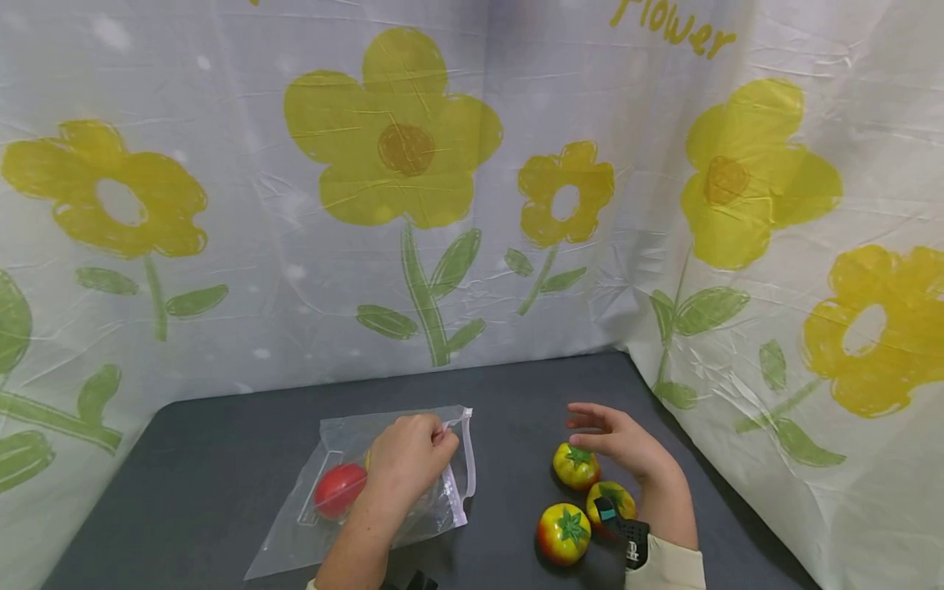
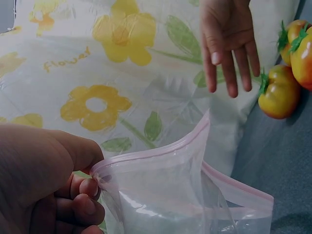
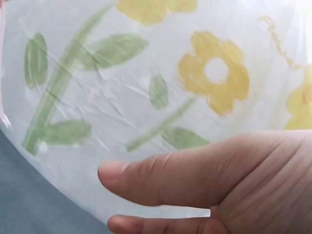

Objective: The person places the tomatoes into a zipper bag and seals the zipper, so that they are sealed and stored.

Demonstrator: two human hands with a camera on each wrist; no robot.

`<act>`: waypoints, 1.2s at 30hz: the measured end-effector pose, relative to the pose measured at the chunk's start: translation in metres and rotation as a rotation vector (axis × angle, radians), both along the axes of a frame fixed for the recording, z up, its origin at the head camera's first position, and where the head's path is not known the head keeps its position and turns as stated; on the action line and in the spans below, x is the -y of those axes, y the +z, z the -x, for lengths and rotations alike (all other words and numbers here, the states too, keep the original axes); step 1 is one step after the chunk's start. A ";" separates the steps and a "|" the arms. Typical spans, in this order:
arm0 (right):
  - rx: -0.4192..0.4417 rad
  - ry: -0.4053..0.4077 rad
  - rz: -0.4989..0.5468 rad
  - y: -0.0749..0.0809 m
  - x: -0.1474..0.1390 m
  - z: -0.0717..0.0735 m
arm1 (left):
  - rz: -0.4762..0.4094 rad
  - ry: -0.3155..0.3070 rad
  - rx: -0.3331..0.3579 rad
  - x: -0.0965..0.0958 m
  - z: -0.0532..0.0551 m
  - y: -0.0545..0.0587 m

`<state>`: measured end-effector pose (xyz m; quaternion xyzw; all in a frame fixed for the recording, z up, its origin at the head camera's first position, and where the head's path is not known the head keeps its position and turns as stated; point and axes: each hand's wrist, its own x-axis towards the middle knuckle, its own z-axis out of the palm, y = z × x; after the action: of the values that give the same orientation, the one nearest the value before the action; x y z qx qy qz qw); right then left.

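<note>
A clear zip bag [image 1: 288,528] lies on the table, its mouth toward the right. My left hand [image 1: 406,463] pinches the rim of that mouth between thumb and fingers; in the left wrist view the bag's pink zip edge [image 2: 151,153] stands spread apart. Inside the bag are a red round fruit [image 1: 341,492] and something yellow, mostly hidden by the hand. My right hand [image 1: 615,442], fingers extended and holding nothing, hovers by three yellow-and-red tomato-like fruits with green leafy tops: a far one [image 1: 577,467], a near one [image 1: 564,537], and one [image 1: 616,493] partly covered by the wrist strap.
The dark table [image 1: 221,459] is bordered at the back and right by a white curtain [image 1: 258,311] with yellow flowers. Bare tabletop lies between the bag and the fruits. Straps with dark devices sit on both wrists.
</note>
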<state>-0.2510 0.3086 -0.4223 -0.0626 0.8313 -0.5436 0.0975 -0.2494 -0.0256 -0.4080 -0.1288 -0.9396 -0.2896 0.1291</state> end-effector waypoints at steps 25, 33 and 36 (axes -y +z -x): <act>0.233 -0.236 -0.026 -0.038 -0.022 0.009 | 0.013 -0.002 0.011 -0.001 0.000 -0.001; 0.277 -0.264 -0.044 -0.040 -0.019 0.011 | 0.017 0.005 0.014 -0.001 0.001 -0.001; 0.279 -0.254 -0.051 -0.040 -0.017 0.011 | 0.020 0.007 0.015 -0.001 0.001 -0.001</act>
<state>-0.2621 0.3253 -0.4618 0.1212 0.8246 -0.5335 0.1439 -0.2502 -0.0242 -0.4088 -0.1246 -0.9438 -0.2809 0.1216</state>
